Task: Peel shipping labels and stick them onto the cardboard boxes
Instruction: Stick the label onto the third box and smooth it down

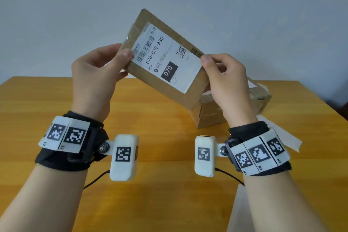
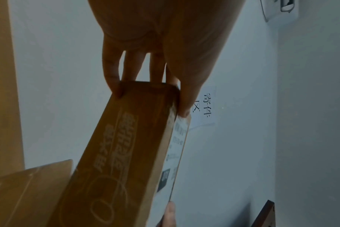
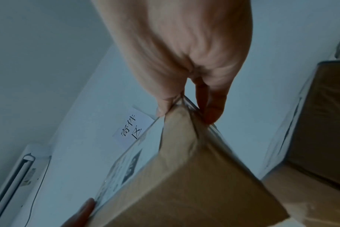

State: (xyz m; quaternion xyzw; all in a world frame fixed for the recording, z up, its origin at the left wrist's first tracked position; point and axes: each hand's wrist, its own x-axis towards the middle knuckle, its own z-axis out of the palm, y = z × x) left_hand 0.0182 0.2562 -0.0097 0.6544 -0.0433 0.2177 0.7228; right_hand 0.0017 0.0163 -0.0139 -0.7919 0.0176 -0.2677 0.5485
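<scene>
A flat brown cardboard box (image 1: 188,98) is held tilted in the air above the table, its broad face toward me. A white shipping label (image 1: 165,56) printed "070-070-A80" lies on that face. My left hand (image 1: 98,75) grips the box's left end, thumb pressing on the label's corner and fingers behind (image 2: 115,86). My right hand (image 1: 224,79) pinches the box's right corner at the label's edge, thumb in front, fingers behind (image 3: 213,113). The label (image 2: 177,147) shows edge-on in the left wrist view.
A second cardboard box (image 1: 235,111) with tape and a label on top sits on the wooden table (image 1: 150,203) behind my right hand. A white paper sheet (image 1: 290,137) lies to the right of my right wrist. A sign with characters (image 3: 132,127) hangs on the wall.
</scene>
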